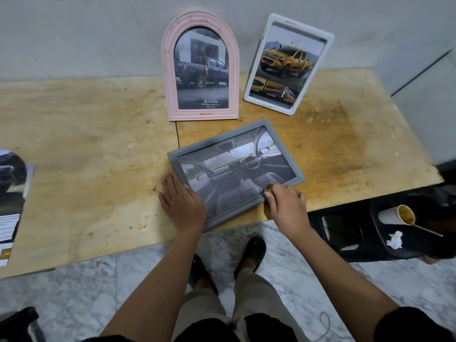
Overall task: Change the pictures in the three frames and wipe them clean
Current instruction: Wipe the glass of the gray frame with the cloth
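pink arched frame far, dark truck photo | white frame far right, yellow truck | grey frame near, grey car-interior print | surface tan plywood, brown-stained | floor grey-white marble
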`<state>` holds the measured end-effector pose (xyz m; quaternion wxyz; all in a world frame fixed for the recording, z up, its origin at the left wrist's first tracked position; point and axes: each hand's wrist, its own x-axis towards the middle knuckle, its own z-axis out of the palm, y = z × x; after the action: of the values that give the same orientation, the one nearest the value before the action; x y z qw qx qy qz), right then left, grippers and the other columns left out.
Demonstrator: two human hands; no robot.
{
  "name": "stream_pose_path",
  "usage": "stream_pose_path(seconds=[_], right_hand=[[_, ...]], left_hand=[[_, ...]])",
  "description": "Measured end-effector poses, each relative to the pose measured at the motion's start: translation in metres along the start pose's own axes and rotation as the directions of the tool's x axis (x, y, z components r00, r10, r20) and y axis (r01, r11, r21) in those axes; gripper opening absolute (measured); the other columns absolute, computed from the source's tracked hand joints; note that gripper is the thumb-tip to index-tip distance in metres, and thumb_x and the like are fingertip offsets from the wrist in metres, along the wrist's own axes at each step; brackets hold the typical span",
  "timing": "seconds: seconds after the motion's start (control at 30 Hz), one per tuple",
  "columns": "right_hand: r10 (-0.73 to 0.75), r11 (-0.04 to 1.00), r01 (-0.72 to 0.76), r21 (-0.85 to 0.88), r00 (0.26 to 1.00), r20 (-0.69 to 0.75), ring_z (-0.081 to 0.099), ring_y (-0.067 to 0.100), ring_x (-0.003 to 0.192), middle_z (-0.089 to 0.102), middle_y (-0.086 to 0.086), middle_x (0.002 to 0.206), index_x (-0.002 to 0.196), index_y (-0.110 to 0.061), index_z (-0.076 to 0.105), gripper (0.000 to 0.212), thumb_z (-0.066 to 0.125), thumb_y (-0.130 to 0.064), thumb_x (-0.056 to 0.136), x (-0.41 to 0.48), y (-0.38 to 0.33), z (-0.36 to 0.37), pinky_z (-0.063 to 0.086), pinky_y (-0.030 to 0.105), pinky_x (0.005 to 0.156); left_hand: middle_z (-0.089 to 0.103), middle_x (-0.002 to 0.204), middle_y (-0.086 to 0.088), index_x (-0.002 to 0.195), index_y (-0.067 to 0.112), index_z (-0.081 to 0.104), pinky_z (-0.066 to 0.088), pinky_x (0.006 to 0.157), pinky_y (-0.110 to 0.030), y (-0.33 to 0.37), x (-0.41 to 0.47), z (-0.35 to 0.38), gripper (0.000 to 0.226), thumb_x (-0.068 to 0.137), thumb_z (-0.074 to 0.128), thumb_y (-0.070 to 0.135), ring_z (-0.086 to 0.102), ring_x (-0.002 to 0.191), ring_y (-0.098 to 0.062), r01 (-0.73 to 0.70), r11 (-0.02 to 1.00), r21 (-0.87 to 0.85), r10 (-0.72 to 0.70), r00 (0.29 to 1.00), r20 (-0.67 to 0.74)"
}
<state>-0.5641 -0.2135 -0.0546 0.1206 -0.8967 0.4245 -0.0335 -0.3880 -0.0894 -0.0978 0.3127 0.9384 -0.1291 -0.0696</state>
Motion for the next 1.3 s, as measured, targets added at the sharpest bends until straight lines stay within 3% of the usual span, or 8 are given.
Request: stream_pose_path(seconds=[0.27, 0.4, 0.57, 0.8, 0.93, 1.1, 1.2, 1.3], right_hand=[[-0.054, 0.984, 0.061, 0.168, 0.997, -0.047, 0.051, 0.023, 0.075, 0.044, -0.007, 0.071, 0.074, -0.015, 0.049, 0.020, 0.046, -0.023, 0.093, -0.015, -0.028, 0.018, 0.034, 0.034, 0.068], [-0.161, 0.971, 0.179, 0.159, 0.980, -0.120, 0.053, 0.020, 0.071, 0.054, -0.002, 0.070, 0.074, -0.013, 0.053, 0.022, 0.046, -0.023, 0.092, -0.021, -0.039, 0.024, 0.021, 0.024, 0.065], [-0.186, 0.956, 0.208, 0.207, 0.975, -0.122, 0.051, 0.018, 0.072, 0.052, -0.006, 0.073, 0.078, -0.018, 0.051, 0.018, 0.045, -0.025, 0.093, -0.026, -0.046, 0.031, 0.036, 0.038, 0.069], [-0.265, 0.886, 0.257, 0.385, 0.964, -0.031, 0.048, 0.020, 0.069, 0.054, 0.003, 0.072, 0.074, -0.011, 0.050, 0.022, 0.048, -0.022, 0.093, -0.030, -0.063, 0.035, 0.035, 0.031, 0.066], [-0.218, 0.840, 0.165, 0.517, 0.975, 0.042, 0.045, 0.017, 0.066, 0.051, 0.004, 0.068, 0.074, -0.008, 0.051, 0.035, 0.036, -0.035, 0.091, -0.026, -0.060, 0.024, 0.032, 0.031, 0.061], [-0.247, 0.809, 0.116, 0.576, 0.957, 0.155, 0.045, 0.019, 0.063, 0.045, 0.002, 0.065, 0.072, -0.016, 0.041, 0.026, 0.041, -0.032, 0.093, -0.020, -0.060, 0.020, 0.029, 0.029, 0.057], [-0.204, 0.753, -0.032, 0.657, 0.938, 0.280, 0.046, 0.019, 0.063, 0.046, 0.006, 0.067, 0.074, -0.011, 0.043, 0.028, 0.042, -0.027, 0.096, -0.016, -0.060, 0.020, 0.034, 0.033, 0.059], [0.001, 0.586, -0.269, 0.764, 0.943, 0.331, 0.045, 0.014, 0.063, 0.045, 0.005, 0.065, 0.073, -0.011, 0.049, 0.029, 0.042, -0.021, 0.099, -0.007, -0.059, 0.013, 0.035, 0.034, 0.065]], left_hand=[[0.029, 0.152, -0.010, 0.143, 0.003, 0.030, 0.001, 0.116, -0.036, -0.001, 0.001, 0.002, 0.058, 0.090, 0.020, 0.023, 0.017, 0.144, -0.022, -0.015, 1.000, -0.008, 0.015, 1.000, -0.013], [0.030, 0.152, -0.011, 0.143, 0.002, 0.031, 0.001, 0.116, -0.037, -0.002, 0.000, 0.002, 0.057, 0.091, 0.021, 0.022, 0.018, 0.144, -0.023, -0.023, 1.000, -0.009, 0.023, 0.999, -0.023], [0.033, 0.150, -0.012, 0.140, 0.000, 0.035, 0.005, 0.116, -0.039, -0.003, 0.001, 0.003, 0.054, 0.091, 0.024, 0.020, 0.021, 0.143, -0.024, -0.034, 0.999, -0.022, 0.033, 0.998, -0.044], [0.040, 0.146, -0.013, 0.136, 0.000, 0.042, 0.009, 0.115, -0.041, -0.005, 0.000, 0.003, 0.048, 0.092, 0.032, 0.015, 0.027, 0.141, -0.025, -0.056, 0.997, -0.059, 0.050, 0.995, -0.090], [0.041, 0.145, -0.013, 0.136, 0.001, 0.042, 0.009, 0.115, -0.040, -0.005, 0.000, 0.001, 0.049, 0.091, 0.030, 0.017, 0.028, 0.140, -0.026, -0.062, 0.996, -0.060, 0.056, 0.995, -0.086], [0.044, 0.143, -0.014, 0.135, 0.000, 0.044, 0.013, 0.114, -0.045, -0.008, 0.000, 0.004, 0.048, 0.091, 0.032, 0.015, 0.031, 0.139, -0.028, -0.079, 0.996, -0.039, 0.076, 0.993, -0.093], [0.042, 0.144, -0.013, 0.136, 0.001, 0.043, 0.012, 0.115, -0.044, -0.009, 0.001, 0.003, 0.051, 0.092, 0.028, 0.019, 0.029, 0.139, -0.027, -0.085, 0.996, -0.020, 0.083, 0.993, -0.078], [0.037, 0.148, -0.009, 0.139, 0.004, 0.040, 0.006, 0.116, -0.039, -0.005, 0.002, 0.001, 0.055, 0.091, 0.023, 0.025, 0.023, 0.142, -0.022, -0.062, 0.997, -0.036, 0.060, 0.997, -0.038]])
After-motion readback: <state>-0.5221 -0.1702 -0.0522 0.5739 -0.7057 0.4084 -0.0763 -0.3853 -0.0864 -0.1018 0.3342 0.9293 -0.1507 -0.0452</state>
